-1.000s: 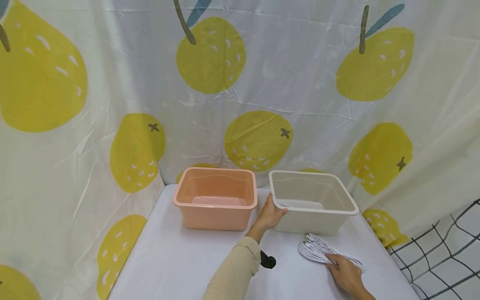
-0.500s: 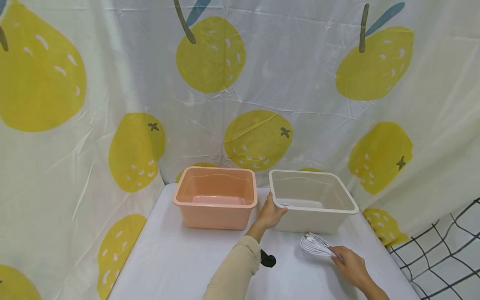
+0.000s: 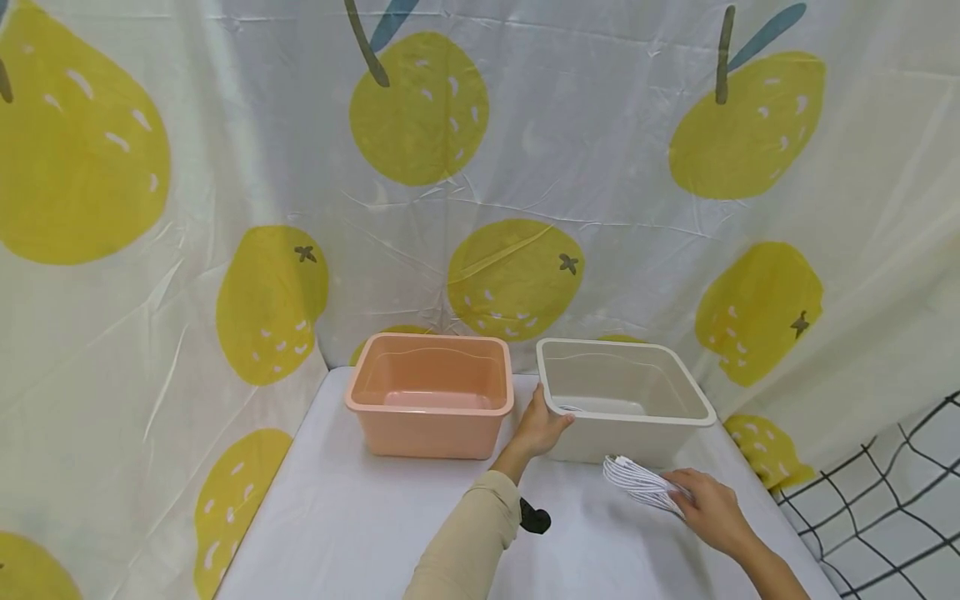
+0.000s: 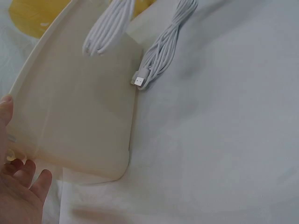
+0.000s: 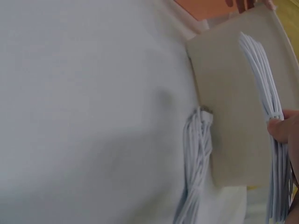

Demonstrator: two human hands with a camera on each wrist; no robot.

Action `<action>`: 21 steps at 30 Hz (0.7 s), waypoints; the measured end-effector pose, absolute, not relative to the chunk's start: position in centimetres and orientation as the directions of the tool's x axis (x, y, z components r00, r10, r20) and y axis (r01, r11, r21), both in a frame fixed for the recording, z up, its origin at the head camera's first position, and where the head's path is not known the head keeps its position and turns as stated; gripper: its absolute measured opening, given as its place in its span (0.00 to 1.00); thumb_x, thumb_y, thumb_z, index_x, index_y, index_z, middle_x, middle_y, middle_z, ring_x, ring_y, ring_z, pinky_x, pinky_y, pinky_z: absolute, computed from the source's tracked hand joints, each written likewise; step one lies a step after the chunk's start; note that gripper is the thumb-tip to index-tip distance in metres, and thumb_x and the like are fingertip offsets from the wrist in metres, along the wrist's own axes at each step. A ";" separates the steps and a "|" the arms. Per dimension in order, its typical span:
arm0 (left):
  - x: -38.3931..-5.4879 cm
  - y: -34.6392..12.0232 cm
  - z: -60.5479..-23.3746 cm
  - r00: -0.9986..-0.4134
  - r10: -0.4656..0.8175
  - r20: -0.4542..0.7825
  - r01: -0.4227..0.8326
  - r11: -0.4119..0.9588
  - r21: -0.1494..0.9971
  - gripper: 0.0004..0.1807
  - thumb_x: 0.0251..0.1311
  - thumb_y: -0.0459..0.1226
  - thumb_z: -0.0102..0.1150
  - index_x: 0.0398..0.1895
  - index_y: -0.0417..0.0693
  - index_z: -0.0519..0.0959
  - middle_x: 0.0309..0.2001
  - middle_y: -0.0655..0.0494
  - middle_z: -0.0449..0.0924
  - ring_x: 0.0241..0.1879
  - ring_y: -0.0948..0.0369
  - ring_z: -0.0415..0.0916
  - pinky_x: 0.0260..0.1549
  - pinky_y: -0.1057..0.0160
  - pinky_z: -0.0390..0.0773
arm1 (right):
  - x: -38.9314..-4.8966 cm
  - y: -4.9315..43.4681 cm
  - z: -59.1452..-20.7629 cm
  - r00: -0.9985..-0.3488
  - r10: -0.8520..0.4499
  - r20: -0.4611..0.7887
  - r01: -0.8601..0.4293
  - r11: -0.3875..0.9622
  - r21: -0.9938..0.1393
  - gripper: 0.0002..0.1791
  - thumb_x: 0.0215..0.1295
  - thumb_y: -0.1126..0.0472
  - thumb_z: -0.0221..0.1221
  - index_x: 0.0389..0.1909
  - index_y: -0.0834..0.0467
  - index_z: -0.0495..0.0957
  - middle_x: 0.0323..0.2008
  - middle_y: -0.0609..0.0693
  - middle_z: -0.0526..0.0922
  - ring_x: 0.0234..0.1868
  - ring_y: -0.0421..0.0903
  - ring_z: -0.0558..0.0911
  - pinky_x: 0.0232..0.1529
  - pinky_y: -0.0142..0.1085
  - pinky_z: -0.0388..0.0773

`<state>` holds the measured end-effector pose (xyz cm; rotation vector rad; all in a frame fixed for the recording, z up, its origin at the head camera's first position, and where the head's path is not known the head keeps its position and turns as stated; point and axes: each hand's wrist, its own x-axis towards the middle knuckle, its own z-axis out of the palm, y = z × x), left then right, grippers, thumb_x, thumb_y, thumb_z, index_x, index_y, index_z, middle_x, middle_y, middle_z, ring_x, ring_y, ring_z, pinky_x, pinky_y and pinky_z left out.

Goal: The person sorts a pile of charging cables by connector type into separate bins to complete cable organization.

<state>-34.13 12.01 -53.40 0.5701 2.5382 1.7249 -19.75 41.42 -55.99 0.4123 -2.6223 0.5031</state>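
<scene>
My left hand (image 3: 542,427) holds the near-left corner of a cream plastic bin (image 3: 622,442), thumb at the rim and fingers against its side. Pinched by my right hand (image 3: 708,507) is a tied bundle of white USB cable (image 3: 641,483), in front of the bin. The right wrist view shows the cable bundle (image 5: 266,84) upright, its tie just above my thumb. Another length of bundled cable (image 5: 196,163), with a USB plug (image 4: 139,80) at its end, appears near the bin's bottom edge; I cannot tell if it is held too. Some white cable (image 3: 570,408) shows inside the bin.
An orange plastic bin (image 3: 431,433) stands left of the cream one on the white-covered table (image 3: 375,533). Behind hangs a curtain (image 3: 615,150) printed with yellow fruit. A black wire grid (image 3: 877,500) is at the right edge. A black device (image 3: 535,518) shows at my left wrist.
My right hand has lifted the cable bundle from the tabletop and moved it slightly up toward the cream bin. My left hand keeps its hold on the bin.
</scene>
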 end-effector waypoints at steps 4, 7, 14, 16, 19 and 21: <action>-34.1 11.9 -53.4 -0.932 0.309 0.187 0.288 0.320 0.903 0.47 0.69 0.39 0.66 0.81 0.38 0.47 0.72 0.37 0.64 0.72 0.45 0.63 0.70 0.46 0.61 | -20.4 41.7 -54.1 -0.818 -0.239 0.523 -0.408 0.883 -0.233 0.16 0.53 0.73 0.72 0.43 0.57 0.89 0.42 0.52 0.88 0.42 0.60 0.85 0.33 0.62 0.76; -34.0 11.8 -53.2 -0.930 0.307 0.202 0.300 0.319 0.899 0.47 0.69 0.39 0.67 0.81 0.37 0.48 0.71 0.37 0.65 0.71 0.44 0.63 0.70 0.45 0.62 | -20.9 41.8 -52.6 -0.777 -0.266 0.571 -0.445 0.873 -0.199 0.17 0.52 0.73 0.72 0.44 0.57 0.88 0.42 0.52 0.88 0.41 0.60 0.85 0.33 0.61 0.75; -33.9 11.8 -53.2 -0.926 0.310 0.215 0.314 0.315 0.896 0.47 0.69 0.38 0.66 0.81 0.35 0.47 0.71 0.35 0.65 0.71 0.43 0.63 0.70 0.44 0.62 | -22.5 41.8 -49.9 -0.729 -0.296 0.617 -0.491 0.854 -0.170 0.18 0.53 0.75 0.71 0.47 0.62 0.87 0.44 0.56 0.87 0.42 0.61 0.84 0.37 0.59 0.77; -33.9 11.8 -53.2 -0.927 0.308 0.214 0.311 0.313 0.897 0.47 0.69 0.37 0.66 0.80 0.36 0.48 0.71 0.35 0.65 0.71 0.43 0.63 0.70 0.44 0.62 | -23.1 41.8 -49.1 -0.731 -0.293 0.616 -0.492 0.852 -0.178 0.18 0.54 0.76 0.70 0.47 0.63 0.86 0.44 0.58 0.87 0.41 0.62 0.84 0.36 0.59 0.77; -33.9 11.9 -53.2 -0.930 0.302 0.210 0.305 0.312 0.900 0.47 0.68 0.37 0.67 0.81 0.38 0.49 0.70 0.37 0.66 0.70 0.44 0.64 0.69 0.45 0.63 | -24.1 41.8 -47.9 -0.728 -0.290 0.622 -0.498 0.847 -0.187 0.17 0.55 0.76 0.69 0.47 0.65 0.86 0.43 0.60 0.86 0.41 0.64 0.84 0.36 0.61 0.77; -33.9 12.0 -53.3 -0.930 0.299 0.212 0.305 0.309 0.901 0.46 0.68 0.37 0.67 0.80 0.39 0.49 0.69 0.38 0.67 0.70 0.44 0.65 0.69 0.45 0.63 | -25.0 41.8 -47.1 -0.723 -0.290 0.627 -0.498 0.848 -0.183 0.16 0.56 0.76 0.68 0.47 0.65 0.86 0.43 0.61 0.86 0.41 0.64 0.84 0.37 0.62 0.78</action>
